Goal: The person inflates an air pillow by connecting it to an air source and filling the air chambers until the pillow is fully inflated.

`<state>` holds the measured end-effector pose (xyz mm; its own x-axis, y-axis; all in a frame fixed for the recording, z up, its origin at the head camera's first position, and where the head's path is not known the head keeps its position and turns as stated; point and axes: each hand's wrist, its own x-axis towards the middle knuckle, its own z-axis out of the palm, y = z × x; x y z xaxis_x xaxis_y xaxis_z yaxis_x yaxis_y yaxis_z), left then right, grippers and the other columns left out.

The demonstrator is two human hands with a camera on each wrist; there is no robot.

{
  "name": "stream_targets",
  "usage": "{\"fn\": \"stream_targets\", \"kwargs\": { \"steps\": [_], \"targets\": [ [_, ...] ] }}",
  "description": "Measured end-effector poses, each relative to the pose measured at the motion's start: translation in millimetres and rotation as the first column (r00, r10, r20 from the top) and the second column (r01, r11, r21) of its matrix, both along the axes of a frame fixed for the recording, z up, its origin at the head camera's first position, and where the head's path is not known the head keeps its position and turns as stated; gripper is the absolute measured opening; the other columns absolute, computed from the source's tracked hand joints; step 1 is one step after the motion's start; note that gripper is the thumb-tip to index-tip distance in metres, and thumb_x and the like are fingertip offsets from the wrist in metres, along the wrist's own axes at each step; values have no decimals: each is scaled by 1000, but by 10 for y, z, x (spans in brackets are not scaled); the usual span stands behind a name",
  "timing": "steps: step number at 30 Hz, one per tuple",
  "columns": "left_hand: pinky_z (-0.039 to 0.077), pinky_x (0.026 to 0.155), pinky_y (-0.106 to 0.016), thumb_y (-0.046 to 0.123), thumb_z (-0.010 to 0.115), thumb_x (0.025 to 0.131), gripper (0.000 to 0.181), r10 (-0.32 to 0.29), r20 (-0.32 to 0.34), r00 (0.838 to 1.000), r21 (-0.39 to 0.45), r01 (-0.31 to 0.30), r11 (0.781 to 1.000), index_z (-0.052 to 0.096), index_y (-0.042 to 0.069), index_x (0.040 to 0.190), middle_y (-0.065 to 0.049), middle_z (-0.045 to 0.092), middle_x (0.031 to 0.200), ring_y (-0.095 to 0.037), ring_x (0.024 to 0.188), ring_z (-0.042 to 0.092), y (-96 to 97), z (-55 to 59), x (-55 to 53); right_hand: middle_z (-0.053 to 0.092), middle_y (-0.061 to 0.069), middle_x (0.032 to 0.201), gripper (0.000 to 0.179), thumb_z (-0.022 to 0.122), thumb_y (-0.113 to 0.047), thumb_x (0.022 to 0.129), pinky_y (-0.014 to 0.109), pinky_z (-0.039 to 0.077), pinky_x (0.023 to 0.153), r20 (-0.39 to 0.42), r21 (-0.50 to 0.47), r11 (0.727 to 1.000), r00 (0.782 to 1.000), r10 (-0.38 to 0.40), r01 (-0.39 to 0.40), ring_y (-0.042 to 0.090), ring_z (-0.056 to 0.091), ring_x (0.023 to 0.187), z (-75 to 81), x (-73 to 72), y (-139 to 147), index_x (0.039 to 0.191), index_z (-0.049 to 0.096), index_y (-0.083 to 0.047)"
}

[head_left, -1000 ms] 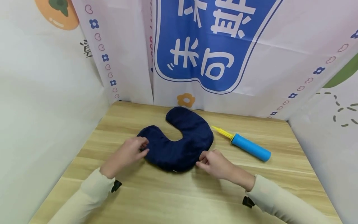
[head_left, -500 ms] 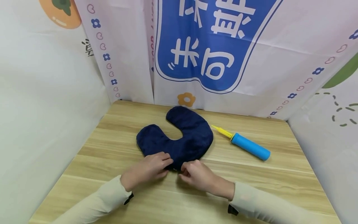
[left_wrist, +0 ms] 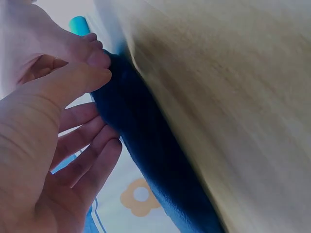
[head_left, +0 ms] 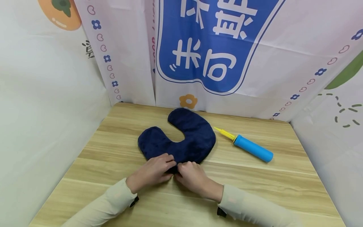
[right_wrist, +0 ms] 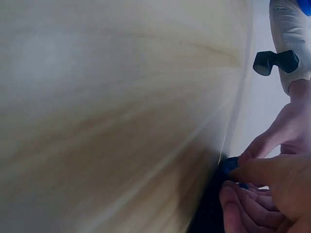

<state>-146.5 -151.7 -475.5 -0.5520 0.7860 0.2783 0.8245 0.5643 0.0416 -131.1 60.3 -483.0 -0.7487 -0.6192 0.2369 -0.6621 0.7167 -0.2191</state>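
Observation:
A dark navy U-shaped neck pillow lies on the wooden table, its opening toward the upper left. At its near edge my left hand has its fingers over the top of the fabric and its thumb at the front side. Close beside it, my right hand pinches the same edge with curled fingers. In the left wrist view, the left thumb and the right hand meet at one end of the visible pillow side. A small bright blue bit shows between the fingertips in the right wrist view; its kind is unclear.
Right of the pillow lies a blue hand pump with a yellow nozzle pointing at the pillow. A printed white and blue cloth hangs behind the table. White printed sheets stand at both sides.
My left hand has moved right from the pillow's left arm to its near edge. The right hand has slid left along that edge, so both now sit together. Pillow and pump have stayed put.

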Motion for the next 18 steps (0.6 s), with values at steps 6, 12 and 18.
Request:
{"fn": "stream_targets", "kwargs": {
  "steps": [6,12,18],
  "targets": [
    [56,73,-26,21,87,86,25,6,1,1000,15,-6,1000,74,13,106,2,65,102,-13,88,58,-4,1,8,50,-2,56,36,77,-16,90,22,36,40,-29,-5,999,998,-48,47,14,55,47,-33,-6,-44,66,52,-16],
    [57,75,-27,25,88,85,28,-1,-58,998,46,4,999,74,13,106,2,66,103,-14,91,58,18,-20,5,47,-9,56,33,78,-16,83,18,33,42,37,-69,996,998,-57,60,5,46,47,23,-22,-19,66,50,-20],
    [58,80,-25,25,89,85,32,2,-164,987,111,16,994,75,13,111,1,68,108,-14,96,61,71,-48,0,57,-9,59,23,78,-12,82,13,39,48,79,-228,972,996,-32,50,-3,46,50,157,-45,68,70,59,-16]
  ]
}}
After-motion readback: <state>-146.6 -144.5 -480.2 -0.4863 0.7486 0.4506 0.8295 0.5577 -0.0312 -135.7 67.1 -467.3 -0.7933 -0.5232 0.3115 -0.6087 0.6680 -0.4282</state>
